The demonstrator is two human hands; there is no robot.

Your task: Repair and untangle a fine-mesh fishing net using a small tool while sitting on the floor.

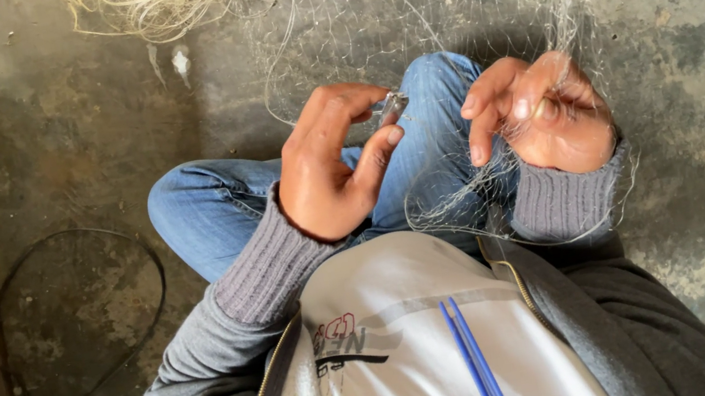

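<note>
Both hands worked above the knees: the left hand (330,165) pinched a small metal tool (392,106) between thumb and forefinger, while the right hand (544,113) curled half shut with the fine fishing net (427,14) draped over its fingers. That net hung from above, across the jeans (220,206), over a concrete floor (65,132).

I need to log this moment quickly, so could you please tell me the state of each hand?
Left hand: closed, pinching a small silvery metal tool.
Right hand: fingers curled, gripping the fine pale fishing net.
</note>
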